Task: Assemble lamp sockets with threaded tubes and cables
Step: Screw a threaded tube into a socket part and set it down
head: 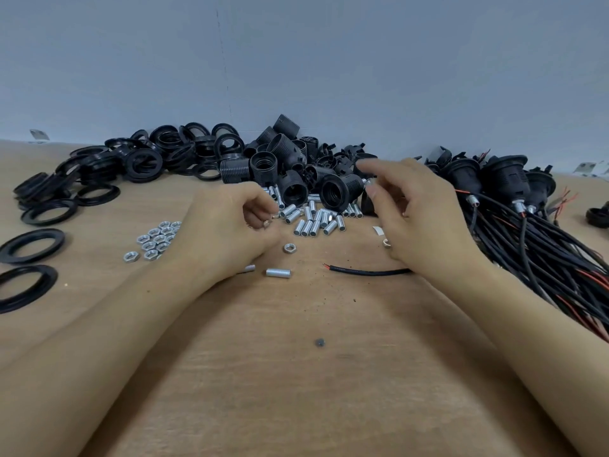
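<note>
Near table (313, 374) bare; sockets (296, 173), cables (543, 252) crowd back

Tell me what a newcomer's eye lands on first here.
Probably the black socket pile at the back centre against the wall, with loose black rings spreading to its left. Then the two hands mid-table: the left hand pinching a small nut, the right hand hovering by the threaded tubes.

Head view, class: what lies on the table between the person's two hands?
Head view: a loose hex nut on bare wood between the left hand and right hand.
</note>
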